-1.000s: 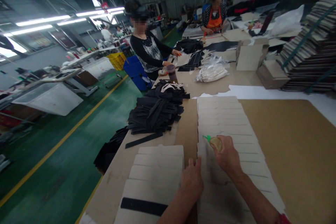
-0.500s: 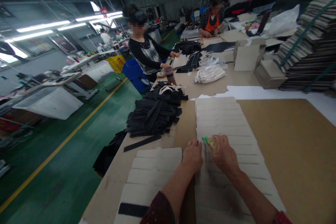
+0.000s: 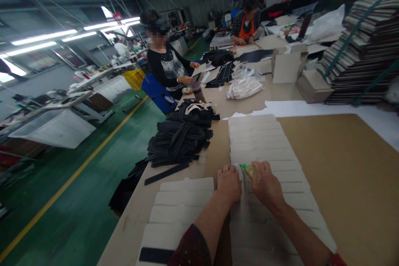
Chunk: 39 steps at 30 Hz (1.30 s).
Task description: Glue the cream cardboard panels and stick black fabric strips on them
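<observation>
While both hands work at the near edge of the desk:
Right hand: fingers curled around a small yellowish bottle with a green tip, the tip pointing left at the white strips.
Left hand: loosely bent, fingertips pressing on the left edge of the long row of overlapping white strips, just beside the bottle tip.
Second row of white strips: left of the hands, a black strip lying on its near end.
Heap of black strips: farther along the left edge, well apart from the hands.
Beyond: a person in a black top, a plastic bag, stacked boards.
</observation>
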{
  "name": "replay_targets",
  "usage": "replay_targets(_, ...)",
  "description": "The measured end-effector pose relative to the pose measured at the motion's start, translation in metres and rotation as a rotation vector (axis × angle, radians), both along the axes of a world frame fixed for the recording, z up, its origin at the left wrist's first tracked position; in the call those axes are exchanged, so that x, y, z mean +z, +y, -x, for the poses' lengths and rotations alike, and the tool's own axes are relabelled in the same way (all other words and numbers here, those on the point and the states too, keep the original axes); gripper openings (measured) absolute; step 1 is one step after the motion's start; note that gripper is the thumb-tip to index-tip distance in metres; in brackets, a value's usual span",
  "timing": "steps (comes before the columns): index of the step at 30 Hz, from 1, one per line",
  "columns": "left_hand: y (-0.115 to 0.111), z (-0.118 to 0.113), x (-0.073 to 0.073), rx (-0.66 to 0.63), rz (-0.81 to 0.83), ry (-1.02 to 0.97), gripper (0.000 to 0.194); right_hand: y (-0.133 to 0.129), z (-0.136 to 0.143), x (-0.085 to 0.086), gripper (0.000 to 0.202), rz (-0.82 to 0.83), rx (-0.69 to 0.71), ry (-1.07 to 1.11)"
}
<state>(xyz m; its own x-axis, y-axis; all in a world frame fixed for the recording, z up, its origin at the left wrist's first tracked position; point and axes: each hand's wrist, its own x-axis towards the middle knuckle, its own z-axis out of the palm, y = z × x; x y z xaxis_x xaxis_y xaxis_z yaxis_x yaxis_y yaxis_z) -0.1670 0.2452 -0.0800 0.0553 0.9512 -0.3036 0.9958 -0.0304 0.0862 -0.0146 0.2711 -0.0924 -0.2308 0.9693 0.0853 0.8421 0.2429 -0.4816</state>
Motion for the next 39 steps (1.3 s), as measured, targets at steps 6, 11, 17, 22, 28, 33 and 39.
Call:
replay_targets(6, 0.001, -0.005, -0.002, 0.007, 0.003, 0.026, 0.038, 0.002, -0.017, -0.003, 0.018, -0.007, -0.049, -0.031)
replay_targets(11, 0.001, -0.005, -0.002, 0.016, 0.015, 0.024, 0.044, -0.001, -0.015, -0.008, 0.02, -0.039, -0.062, -0.023)
replay_targets(17, 0.002, -0.005, 0.001, 0.021, 0.03, 0.019, 0.048, 0.0, -0.022, -0.009, 0.021, -0.04, -0.069, -0.04)
replay_targets(22, 0.002, -0.003, 0.003, 0.029, 0.034, -0.009, 0.054, -0.001, -0.035, -0.008, 0.022, -0.049, -0.154, -0.072)
replay_targets(28, 0.002, -0.001, 0.003, 0.012, 0.017, -0.013, 0.057, -0.001, -0.031, -0.004, 0.02, -0.036, -0.121, -0.072)
replay_targets(33, 0.002, -0.003, 0.002, 0.025, 0.006, -0.01, 0.053, 0.003, -0.056, -0.005, 0.021, -0.087, -0.203, -0.119)
replay_targets(39, 0.001, -0.006, 0.004, 0.044, 0.01, 0.006, 0.051, 0.007, -0.055, -0.009, 0.018, -0.094, -0.107, -0.119)
